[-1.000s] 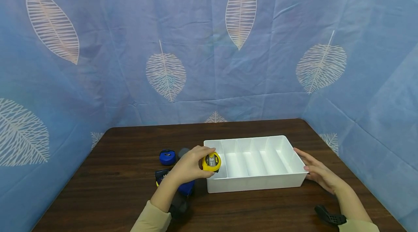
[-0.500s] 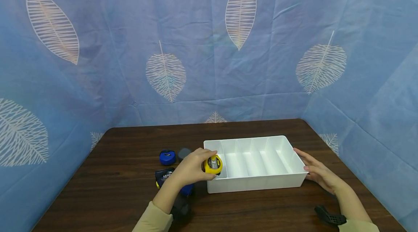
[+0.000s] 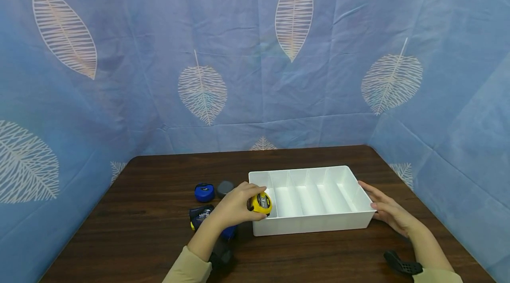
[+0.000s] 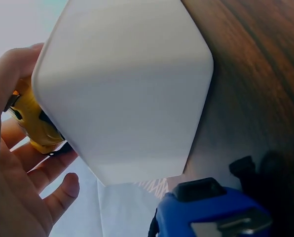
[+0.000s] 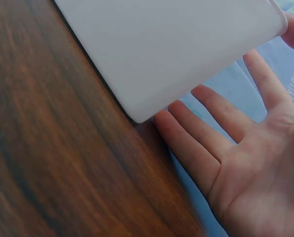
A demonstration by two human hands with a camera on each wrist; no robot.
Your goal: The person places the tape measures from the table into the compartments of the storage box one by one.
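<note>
My left hand grips a yellow tape measure between thumb and fingers, over the leftmost compartment of a white divided tray. The tape measure's printed face looks up toward me. In the left wrist view the tray's end wall partly hides the yellow tape measure, which shows just behind the rim. At the opposite end, my right hand has its fingers spread against the tray's wall. The right wrist view shows those fingertips along the wall's edge, with the thumb at the rim.
Left of the tray lie a blue tape measure, a grey rounded object, a dark blue tape measure and another blue piece partly behind my left forearm. All stand on a dark wooden table before a blue leaf-print cloth.
My left hand has moved slightly right and lower with the yellow tape measure, which has tilted a little. The right hand and the tray have stayed in place.
</note>
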